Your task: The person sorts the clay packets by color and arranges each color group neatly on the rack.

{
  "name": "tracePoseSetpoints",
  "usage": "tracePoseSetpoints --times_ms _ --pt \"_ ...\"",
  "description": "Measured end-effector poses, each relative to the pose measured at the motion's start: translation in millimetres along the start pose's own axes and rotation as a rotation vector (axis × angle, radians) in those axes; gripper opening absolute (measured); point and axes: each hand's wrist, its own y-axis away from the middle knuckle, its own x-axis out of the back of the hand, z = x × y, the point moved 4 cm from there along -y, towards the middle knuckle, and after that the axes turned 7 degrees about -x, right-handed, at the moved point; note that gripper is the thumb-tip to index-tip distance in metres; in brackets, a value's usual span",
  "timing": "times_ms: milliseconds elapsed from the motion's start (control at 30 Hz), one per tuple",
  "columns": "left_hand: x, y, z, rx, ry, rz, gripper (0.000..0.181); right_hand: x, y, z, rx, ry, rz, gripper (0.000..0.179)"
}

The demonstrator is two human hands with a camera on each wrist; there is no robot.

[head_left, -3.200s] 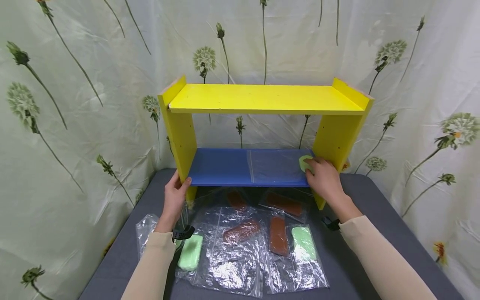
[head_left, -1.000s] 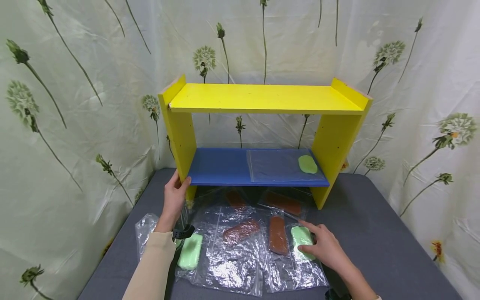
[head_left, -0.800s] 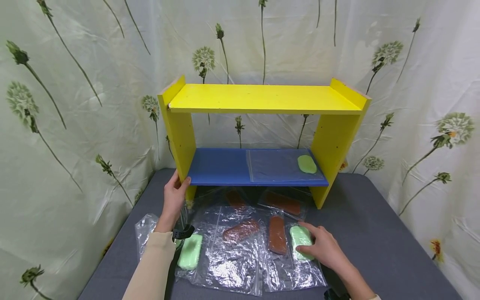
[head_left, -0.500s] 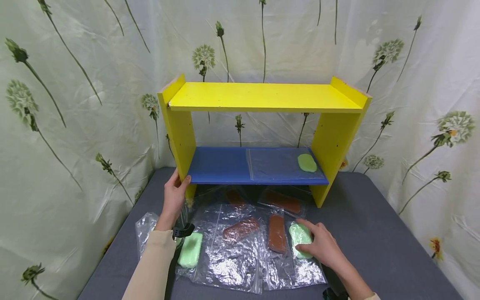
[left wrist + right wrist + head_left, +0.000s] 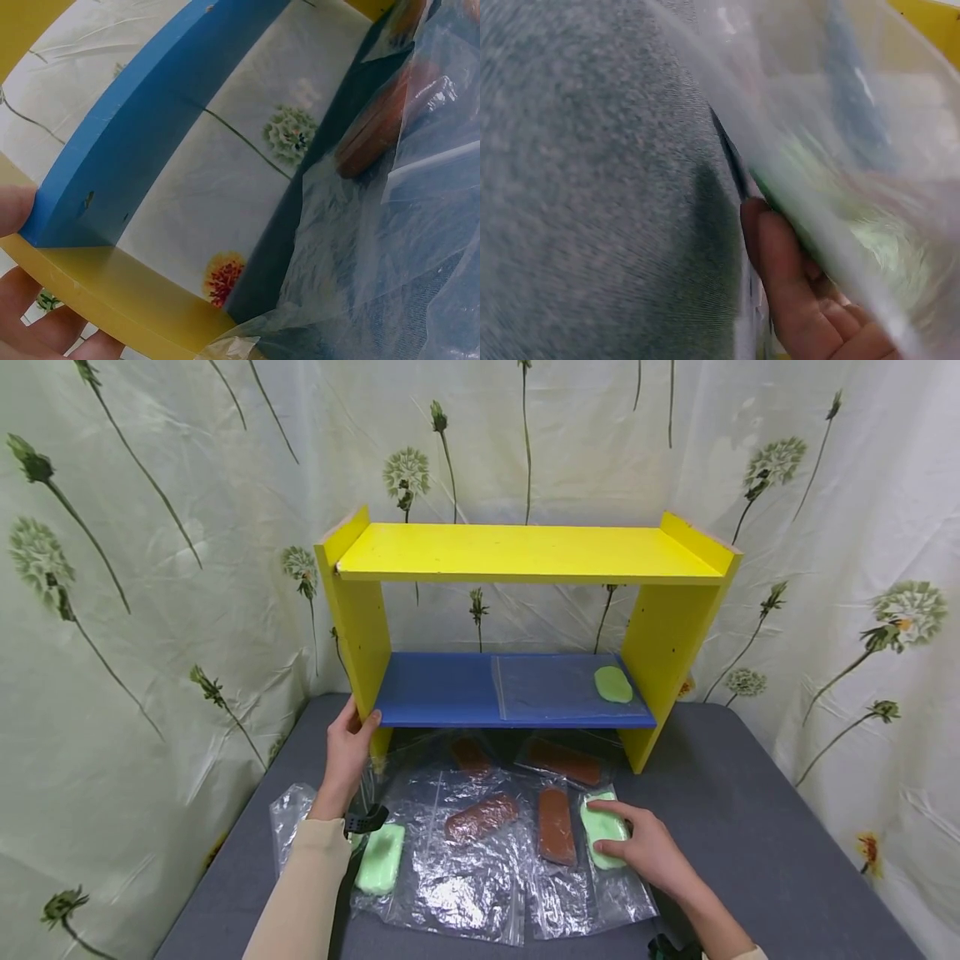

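Note:
My left hand (image 5: 347, 758) grips the left side panel (image 5: 356, 627) of a small yellow shelf unit, thumb at the end of the blue shelf board (image 5: 438, 689). In the left wrist view the thumb (image 5: 13, 210) lies on one side of the panel and the fingers on the other. At the front right, my right hand (image 5: 651, 850) holds a pale green, soap-like bar (image 5: 604, 823) inside a clear zip bag (image 5: 626, 897) between thumb and fingers. In the right wrist view the raised bag (image 5: 900, 97) hides much of the green bar.
On the blue board, a rounded green piece (image 5: 613, 684) sits over a flat clear bag (image 5: 547, 689). Bagged brown bars (image 5: 555, 827) and another bagged green bar (image 5: 380, 860) lie on the dark grey tabletop (image 5: 780, 860). Flower-printed curtains (image 5: 562, 443) hang behind.
My right hand left the green piece on the blue board and came down to the bagged green bar. That bar and its bag have since shifted slightly, toward the shelf. My left hand stayed put.

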Motion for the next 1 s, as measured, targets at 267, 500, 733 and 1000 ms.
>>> tracePoseSetpoints --times_ms 267,500,733,1000 --pt "-0.3 0.4 -0.7 0.007 0.007 -0.001 0.057 7.2 2.0 -7.8 0.060 0.006 0.027 0.060" --pt "-2.2 3.5 21.5 0.029 0.014 -0.021 0.059 16.9 3.5 -21.3 0.147 -0.086 0.010 0.061" --pt "-2.8 5.2 33.4 0.052 0.005 -0.023 0.059 24.1 6.6 -44.2 0.173 -0.195 -0.050 0.058" --pt "-2.2 4.0 30.9 0.069 0.012 -0.017 0.059 30.8 2.7 -79.3 0.265 -0.219 -0.059 0.058"
